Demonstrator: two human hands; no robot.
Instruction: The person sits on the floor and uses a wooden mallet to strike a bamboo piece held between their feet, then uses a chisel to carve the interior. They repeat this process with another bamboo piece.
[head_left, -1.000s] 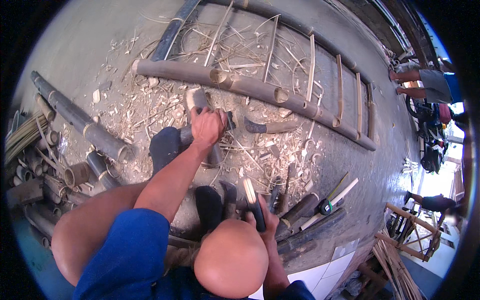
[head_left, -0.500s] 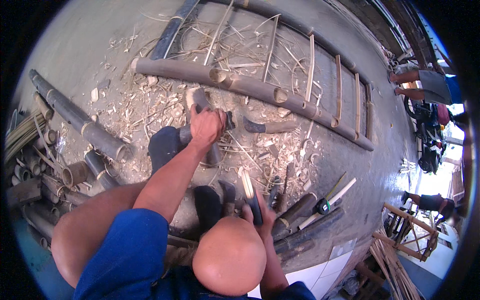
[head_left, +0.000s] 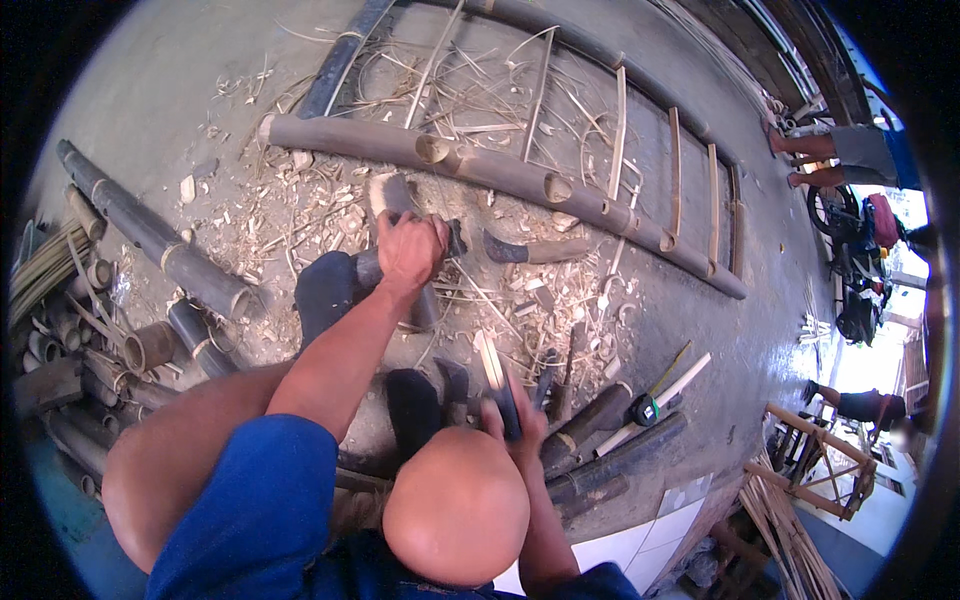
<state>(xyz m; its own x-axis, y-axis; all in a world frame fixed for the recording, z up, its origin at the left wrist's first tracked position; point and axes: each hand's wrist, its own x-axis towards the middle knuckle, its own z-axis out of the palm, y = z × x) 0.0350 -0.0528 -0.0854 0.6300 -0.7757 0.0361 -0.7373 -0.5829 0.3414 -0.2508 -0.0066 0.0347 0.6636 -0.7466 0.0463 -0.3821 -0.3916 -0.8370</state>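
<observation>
In the middle of the frame I see my left hand (head_left: 408, 252) clenched around a short bamboo piece (head_left: 392, 200) that stands tilted on the concrete floor (head_left: 150, 90). The top of the piece comes out above the fingers, toward the upper part of the frame. Lower, a little right of the centre, my right hand (head_left: 515, 425) is grasping the handle of a blade (head_left: 494, 375); the pale flat metal points up and to the left, and it is apart from the bamboo piece. My bare knee (head_left: 455, 510) fills the lower centre and hides part of that hand.

Around the left hand the floor is covered with light wood chips (head_left: 300, 215). Just above it lies 1 long thick bamboo pole (head_left: 500, 170), going from the upper left toward the right. Behind it, in the upper part, rests a bamboo ladder (head_left: 640, 150). At the left edge I see a pile of cut bamboo tubes (head_left: 120, 330). Right of the right hand lie dark bamboo sections (head_left: 600, 420) and a tape measure (head_left: 645, 410).

At the far right edge, well apart, another person's legs (head_left: 830, 160) are visible.
</observation>
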